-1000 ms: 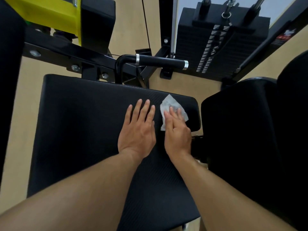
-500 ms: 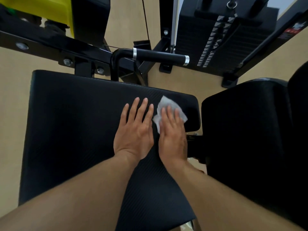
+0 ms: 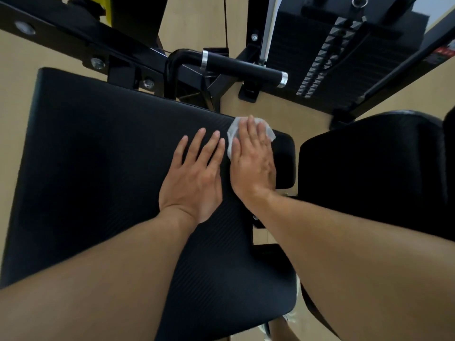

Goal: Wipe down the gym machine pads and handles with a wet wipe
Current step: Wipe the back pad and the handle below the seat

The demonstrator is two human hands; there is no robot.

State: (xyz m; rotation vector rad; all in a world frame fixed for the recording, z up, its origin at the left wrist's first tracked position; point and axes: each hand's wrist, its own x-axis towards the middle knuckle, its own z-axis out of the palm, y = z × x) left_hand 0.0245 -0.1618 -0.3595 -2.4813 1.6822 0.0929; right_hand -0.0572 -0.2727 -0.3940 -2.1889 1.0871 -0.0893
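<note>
A large black ribbed pad point(image 3: 98, 168) fills the middle of the view. My left hand point(image 3: 194, 178) lies flat on it, fingers spread, holding nothing. Just to its right, my right hand point(image 3: 253, 161) presses flat on a white wet wipe point(image 3: 232, 134) at the pad's far right corner; the wipe shows past my fingertips and thumb side, the rest is hidden under my palm. A black handle point(image 3: 241, 67) with silver end rings juts out beyond the pad's far edge.
A second black pad point(image 3: 369, 173) stands close on the right, with a narrow gap between the two. Behind are the black machine frame point(image 3: 73, 43), a weight stack point(image 3: 327, 57) and a thin cable point(image 3: 225, 25). The floor point(image 3: 14, 94) is beige.
My right hand has slid the wipe forward to the pad's far right corner, covering more of it. My left hand stays flat on the pad.
</note>
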